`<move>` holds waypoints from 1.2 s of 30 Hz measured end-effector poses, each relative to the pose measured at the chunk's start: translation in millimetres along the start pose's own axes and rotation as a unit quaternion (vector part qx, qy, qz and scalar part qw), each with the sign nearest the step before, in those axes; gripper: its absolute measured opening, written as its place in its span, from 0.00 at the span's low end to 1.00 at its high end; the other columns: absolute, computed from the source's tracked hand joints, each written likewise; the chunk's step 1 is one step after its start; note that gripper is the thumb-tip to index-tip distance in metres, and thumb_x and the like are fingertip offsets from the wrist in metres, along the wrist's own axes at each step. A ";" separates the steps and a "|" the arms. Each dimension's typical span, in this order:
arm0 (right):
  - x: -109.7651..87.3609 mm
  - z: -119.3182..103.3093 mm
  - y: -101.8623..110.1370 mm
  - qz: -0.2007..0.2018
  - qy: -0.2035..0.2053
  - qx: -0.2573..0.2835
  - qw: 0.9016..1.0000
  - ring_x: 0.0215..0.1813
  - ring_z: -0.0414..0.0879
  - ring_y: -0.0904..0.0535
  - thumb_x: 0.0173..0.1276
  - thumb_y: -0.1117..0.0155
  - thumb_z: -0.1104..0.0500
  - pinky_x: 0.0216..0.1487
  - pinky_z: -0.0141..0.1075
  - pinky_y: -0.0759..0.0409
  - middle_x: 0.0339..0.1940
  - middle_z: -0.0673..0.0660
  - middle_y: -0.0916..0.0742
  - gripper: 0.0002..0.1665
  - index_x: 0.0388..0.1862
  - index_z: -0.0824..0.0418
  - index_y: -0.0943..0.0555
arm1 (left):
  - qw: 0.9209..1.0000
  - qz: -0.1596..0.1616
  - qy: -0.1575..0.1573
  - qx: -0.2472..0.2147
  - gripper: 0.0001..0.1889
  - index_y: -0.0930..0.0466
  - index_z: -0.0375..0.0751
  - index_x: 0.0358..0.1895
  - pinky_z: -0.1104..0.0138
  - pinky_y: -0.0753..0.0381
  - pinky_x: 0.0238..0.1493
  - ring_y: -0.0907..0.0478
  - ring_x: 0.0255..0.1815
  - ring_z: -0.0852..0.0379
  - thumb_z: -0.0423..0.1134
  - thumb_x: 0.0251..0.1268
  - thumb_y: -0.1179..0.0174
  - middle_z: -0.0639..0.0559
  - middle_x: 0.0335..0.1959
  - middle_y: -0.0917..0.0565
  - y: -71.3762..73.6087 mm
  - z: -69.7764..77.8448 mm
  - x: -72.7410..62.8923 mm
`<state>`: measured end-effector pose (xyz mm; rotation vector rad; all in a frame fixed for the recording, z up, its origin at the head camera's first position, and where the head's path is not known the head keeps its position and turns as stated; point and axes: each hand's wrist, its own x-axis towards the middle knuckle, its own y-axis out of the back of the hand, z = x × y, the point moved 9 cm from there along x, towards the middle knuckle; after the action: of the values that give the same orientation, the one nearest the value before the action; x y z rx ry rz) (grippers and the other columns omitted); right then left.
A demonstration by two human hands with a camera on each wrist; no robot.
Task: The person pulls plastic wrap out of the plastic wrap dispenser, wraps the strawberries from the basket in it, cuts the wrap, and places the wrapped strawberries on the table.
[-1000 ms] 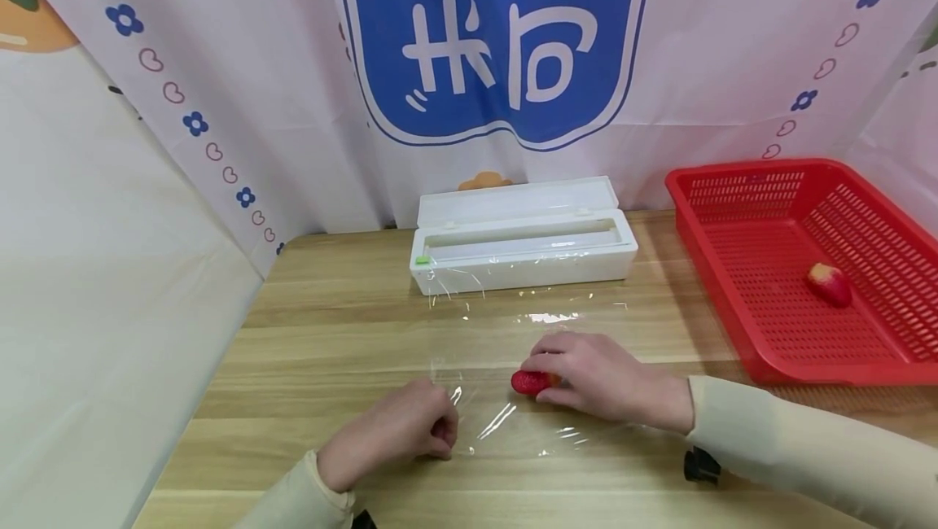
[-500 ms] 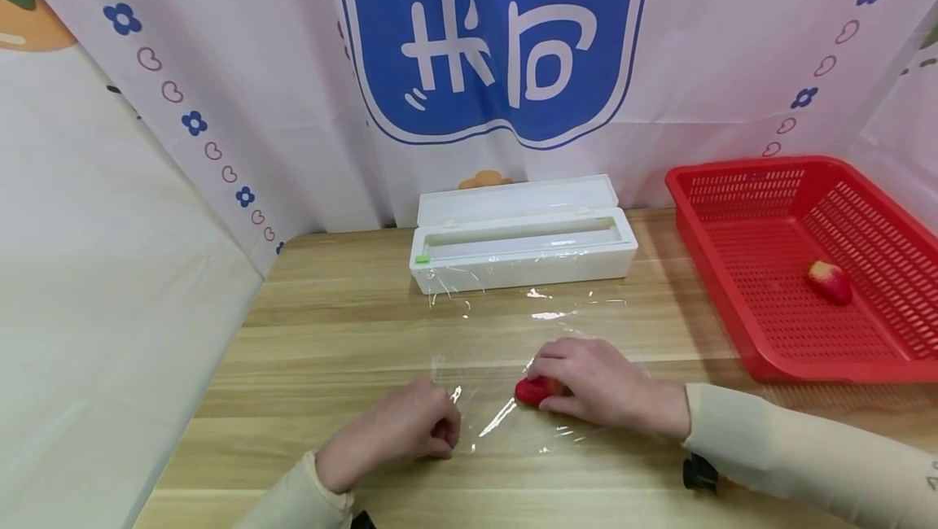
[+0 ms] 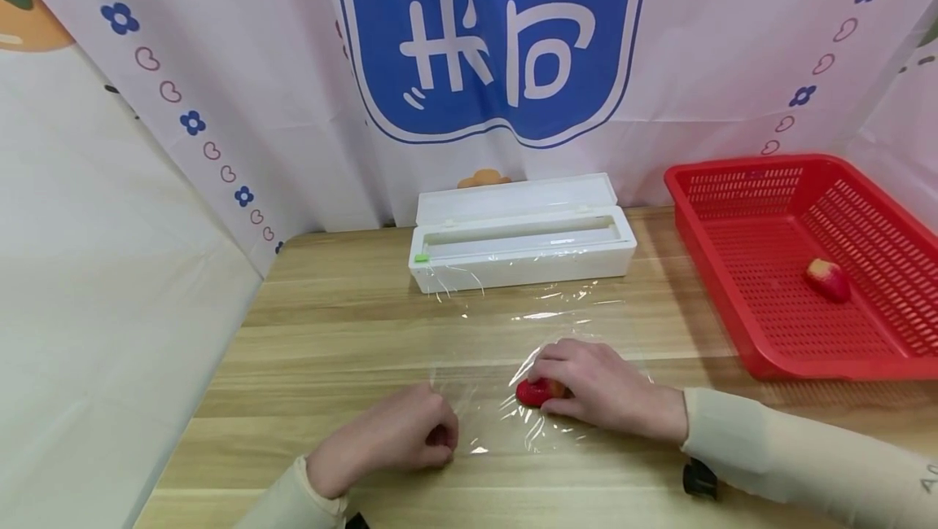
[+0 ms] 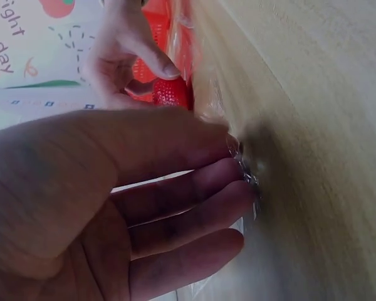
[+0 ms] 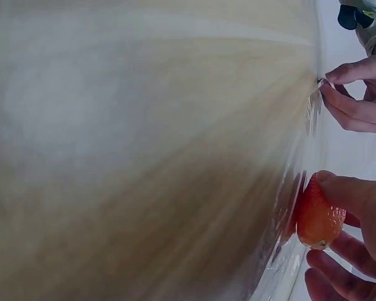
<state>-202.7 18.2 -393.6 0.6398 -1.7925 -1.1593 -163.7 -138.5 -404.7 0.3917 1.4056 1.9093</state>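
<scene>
A clear sheet of cling film stretches over the table from a white dispenser box. My left hand pinches the film's near left corner between thumb and fingers; in the left wrist view crinkled film shows at the fingertips. On the film lies a red strawberry with a pale yellowish end. My right hand holds the strawberry from the right, its thumb and fingers around the pale end. The right wrist view shows the strawberry against the shiny film, thumb on one side of it.
A red plastic basket stands at the right with another strawberry inside. The dispenser's lid is raised at the back, before a white curtain with a blue emblem. The wooden table extends left.
My right hand has shifted the strawberry slightly to the right and nearer. Glints on the film around it have changed and multiplied. The left hand stays almost in place at the corner.
</scene>
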 end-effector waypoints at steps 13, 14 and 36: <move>-0.3 0.9 -0.7 0.000 -0.010 0.010 1.000 0.43 0.38 0.19 0.52 0.21 0.48 0.41 0.34 0.17 0.42 0.43 0.14 0.19 0.42 0.46 0.16 | 1.000 -0.015 0.013 -0.017 0.09 0.15 0.49 0.24 0.82 0.30 0.24 0.31 0.21 0.74 0.30 0.45 0.27 0.64 0.19 0.21 -3.4 -7.4 0.5; -0.3 0.9 -0.6 0.000 -0.010 0.010 1.000 0.43 0.38 0.19 0.51 0.21 0.48 0.41 0.34 0.17 0.42 0.43 0.14 0.19 0.42 0.46 0.16 | 1.000 -0.013 0.013 -0.015 0.08 0.15 0.49 0.23 0.82 0.30 0.24 0.31 0.21 0.74 0.30 0.45 0.28 0.65 0.19 0.21 -3.2 -7.4 0.5; -0.1 4.8 -1.0 -0.007 -0.025 0.030 0.999 0.47 0.39 0.17 0.64 0.33 0.38 0.48 0.36 0.16 0.44 0.46 0.13 0.20 0.45 0.48 0.14 | 0.976 0.054 0.019 -0.209 0.01 0.15 0.45 0.34 0.74 0.18 0.35 0.23 0.30 0.71 0.36 0.63 0.34 0.60 0.30 0.15 14.0 -25.9 0.9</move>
<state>-207.0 20.0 -395.4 0.6635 -1.8734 -1.1442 -185.6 -157.9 -401.3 0.2303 0.9834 2.2441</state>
